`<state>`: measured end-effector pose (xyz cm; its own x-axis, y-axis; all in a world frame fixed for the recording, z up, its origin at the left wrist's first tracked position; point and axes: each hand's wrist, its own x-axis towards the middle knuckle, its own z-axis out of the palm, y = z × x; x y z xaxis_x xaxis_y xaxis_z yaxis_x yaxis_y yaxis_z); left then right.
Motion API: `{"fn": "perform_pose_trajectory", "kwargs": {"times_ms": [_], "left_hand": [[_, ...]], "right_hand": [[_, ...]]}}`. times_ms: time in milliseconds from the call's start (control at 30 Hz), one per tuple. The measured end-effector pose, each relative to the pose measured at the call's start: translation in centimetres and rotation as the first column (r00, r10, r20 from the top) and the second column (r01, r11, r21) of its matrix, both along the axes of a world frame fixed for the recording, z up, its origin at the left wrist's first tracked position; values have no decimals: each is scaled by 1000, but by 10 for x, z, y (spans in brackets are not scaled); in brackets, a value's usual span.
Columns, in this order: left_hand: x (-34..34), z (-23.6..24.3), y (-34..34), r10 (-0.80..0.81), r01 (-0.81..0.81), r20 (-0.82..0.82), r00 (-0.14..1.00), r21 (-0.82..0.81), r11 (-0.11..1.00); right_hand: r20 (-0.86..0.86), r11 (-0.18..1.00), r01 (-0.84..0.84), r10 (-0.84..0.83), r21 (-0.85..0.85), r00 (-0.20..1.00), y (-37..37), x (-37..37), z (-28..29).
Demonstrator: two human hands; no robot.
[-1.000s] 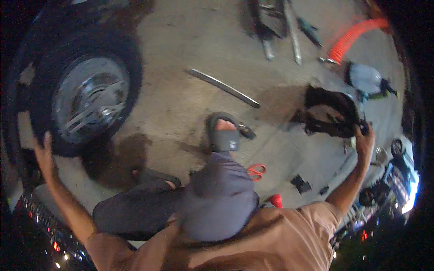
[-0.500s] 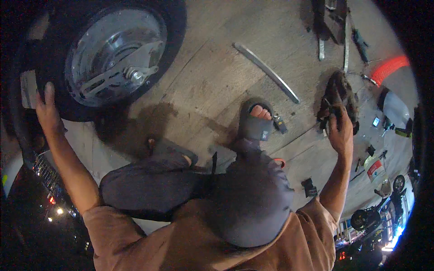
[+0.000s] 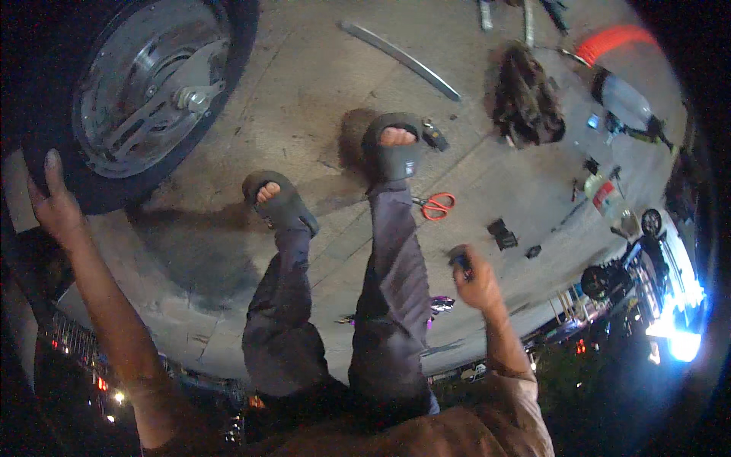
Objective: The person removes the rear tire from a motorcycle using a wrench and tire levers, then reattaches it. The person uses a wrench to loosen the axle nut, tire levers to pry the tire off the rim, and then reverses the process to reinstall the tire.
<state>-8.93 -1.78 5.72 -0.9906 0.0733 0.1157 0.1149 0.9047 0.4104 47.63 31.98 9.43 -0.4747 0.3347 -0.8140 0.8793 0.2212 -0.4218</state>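
Observation:
At the left, my left hand [image 3: 59, 209] rests against the lower edge of a black tire [image 3: 145, 186], its thumb raised and fingers apart. The tire surrounds a silver metal hub [image 3: 129, 84] with a slotted arm and a bolt at its centre. My right hand [image 3: 478, 283] is closed around a small dark object [image 3: 459, 259], whose kind I cannot make out. Nearest to that hand on the floor are red-handled scissors [image 3: 437, 206] and a black boxy piece [image 3: 502, 234]. My right hand is apart from both.
A crumpled dark brown cloth [image 3: 525, 95] and a curved metal bar [image 3: 400, 57] lie ahead. A coiled orange hose [image 3: 615, 42] and a pale container [image 3: 624, 99] are at the far right. A small black fob-like item [image 3: 435, 135] lies by my right foot. Motorbikes [image 3: 632, 259] stand at right.
My right hand has left the brown cloth and come back toward me, holding the dark object. My legs have straightened and the scissors have come into full view. My left hand stays on the tire.

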Motion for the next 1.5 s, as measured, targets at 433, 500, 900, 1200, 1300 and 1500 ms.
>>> {"fn": "perform_pose_trajectory", "kwargs": {"times_ms": [433,500,900,1200,1300,1500], "left_hand": [[-6,-2,-2,-27,30,44,999,-74,997],[-8,1,-4,-81,87,58,995,-100,991],[-6,42,46,-23,95,179,984,-403,910],[9,21,51,78,-77,-63,995,23,997],[20,15,44,92,-81,-41,995,223,972],[64,11,27,83,-97,50,995,594,799]], "right_hand": [[289,954,279,-299,109,909,-179,114,59],[198,937,321,-344,137,918,-184,107,51],[193,915,338,-380,219,905,-129,69,35],[-60,973,224,-221,58,974,-43,-78,-94],[-320,979,203,-190,7,928,-38,-162,-138],[-535,962,162,-257,-218,805,-64,-260,-152]]}}
